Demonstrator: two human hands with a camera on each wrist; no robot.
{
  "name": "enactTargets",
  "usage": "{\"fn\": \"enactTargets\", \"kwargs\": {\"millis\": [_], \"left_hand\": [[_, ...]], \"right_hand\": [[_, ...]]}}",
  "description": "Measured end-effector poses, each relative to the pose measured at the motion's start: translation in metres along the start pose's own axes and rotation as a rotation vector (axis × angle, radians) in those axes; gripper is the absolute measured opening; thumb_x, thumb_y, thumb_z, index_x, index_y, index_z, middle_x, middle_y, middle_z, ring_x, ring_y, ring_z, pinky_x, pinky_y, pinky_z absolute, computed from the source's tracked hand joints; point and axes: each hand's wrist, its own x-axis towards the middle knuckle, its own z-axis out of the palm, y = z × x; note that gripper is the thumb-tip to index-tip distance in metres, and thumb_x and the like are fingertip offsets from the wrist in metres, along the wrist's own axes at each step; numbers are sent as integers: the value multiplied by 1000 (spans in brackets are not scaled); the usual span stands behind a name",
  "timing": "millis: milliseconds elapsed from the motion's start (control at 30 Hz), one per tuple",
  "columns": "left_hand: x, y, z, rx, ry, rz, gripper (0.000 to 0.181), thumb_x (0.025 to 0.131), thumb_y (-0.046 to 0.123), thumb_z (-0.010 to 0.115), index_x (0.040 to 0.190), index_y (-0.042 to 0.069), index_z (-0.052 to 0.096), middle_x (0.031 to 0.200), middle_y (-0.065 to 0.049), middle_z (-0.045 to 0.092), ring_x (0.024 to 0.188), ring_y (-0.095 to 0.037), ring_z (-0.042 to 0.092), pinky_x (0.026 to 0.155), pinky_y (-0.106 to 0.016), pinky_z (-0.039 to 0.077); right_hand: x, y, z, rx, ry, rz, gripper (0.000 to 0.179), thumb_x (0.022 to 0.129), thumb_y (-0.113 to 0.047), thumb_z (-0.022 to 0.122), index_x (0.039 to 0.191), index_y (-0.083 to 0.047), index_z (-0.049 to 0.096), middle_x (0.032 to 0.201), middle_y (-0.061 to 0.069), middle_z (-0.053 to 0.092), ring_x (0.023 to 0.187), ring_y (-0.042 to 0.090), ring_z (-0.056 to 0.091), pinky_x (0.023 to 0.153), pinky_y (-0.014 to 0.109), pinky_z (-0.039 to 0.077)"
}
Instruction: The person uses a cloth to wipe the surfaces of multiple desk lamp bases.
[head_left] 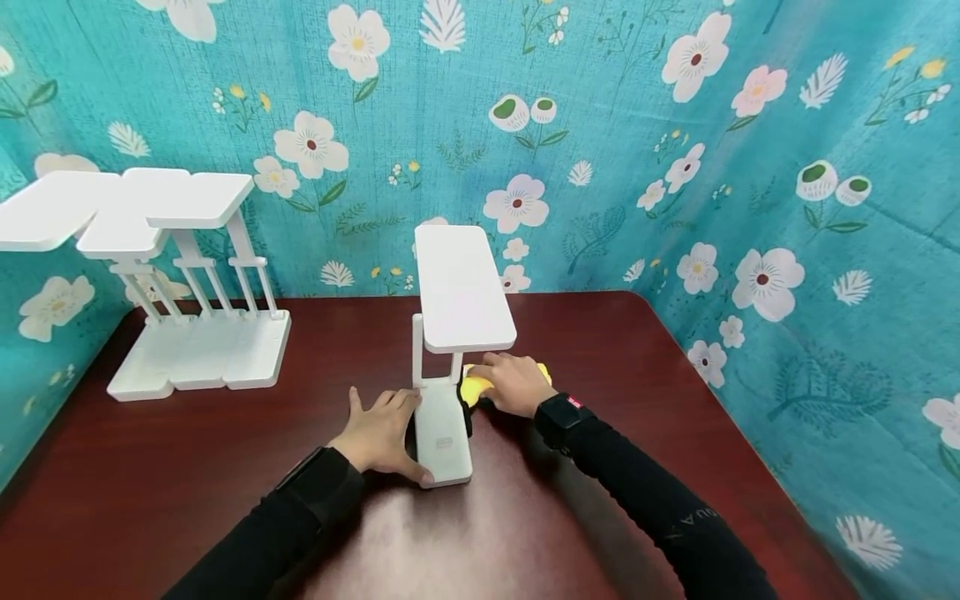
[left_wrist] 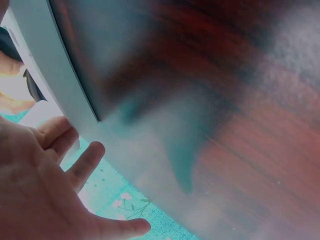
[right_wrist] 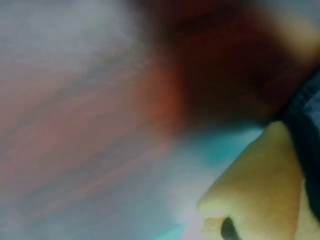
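A white folding desk lamp (head_left: 444,433) stands upright at the middle of the table, its flat head (head_left: 463,287) raised. My left hand (head_left: 381,433) grips the left side of the base, thumb by the front corner and index finger toward the back. Two other fingers stick out straight in the left wrist view. On the other side, my right hand (head_left: 519,385) holds a soft yellow toy (right_wrist: 262,187) with a dark spot on it. Black material (head_left: 465,408) lies between this toy and the base. The right fingertips are partly hidden behind the lamp.
Several similar white lamps (head_left: 202,354) stand side by side at the back left, heads raised and one jutting left. The dark red table (head_left: 337,533) ends at a teal floral cloth (head_left: 750,208) behind and on the right.
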Motion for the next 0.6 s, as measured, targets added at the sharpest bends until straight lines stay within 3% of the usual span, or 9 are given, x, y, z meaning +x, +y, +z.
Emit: {"fn": "enactTargets", "kwargs": {"millis": [133, 400, 500, 600], "left_hand": [[0, 1, -1, 10, 3, 8, 119, 59, 61, 91, 150, 2, 42, 155, -15, 46, 143, -36, 40, 109, -86, 4], [-2, 5, -7, 80, -26, -2, 113, 67, 60, 87, 152, 1, 40, 158, -16, 43, 145, -36, 40, 111, -84, 7], [0, 6, -6, 88, -40, -2, 112, 68, 60, 86, 152, 1, 40, 158, -16, 42, 145, -36, 40, 111, -84, 6], [1, 7, -5, 84, -49, -6, 113, 68, 60, 87, 152, 2, 40, 158, -17, 41, 146, -37, 38, 111, -84, 6]], "right_hand": [[-23, -9, -7, 2, 1, -83, 35, 88, -23, 79, 122, -23, 71, 101, -1, 67, 83, 14, 64, 61, 29, 55], [-97, -40, -20, -26, 64, -333, 41, 79, -27, 83, 118, -25, 71, 97, -6, 64, 82, 9, 62, 60, 22, 52], [-109, -54, -20, -36, 105, -389, 39, 79, -29, 83, 116, -26, 71, 95, -8, 64, 81, 8, 63, 62, 23, 53], [-106, -72, -17, -40, 123, -421, 37, 81, -28, 79, 117, -26, 71, 97, -8, 65, 82, 8, 64, 65, 22, 55]]}}
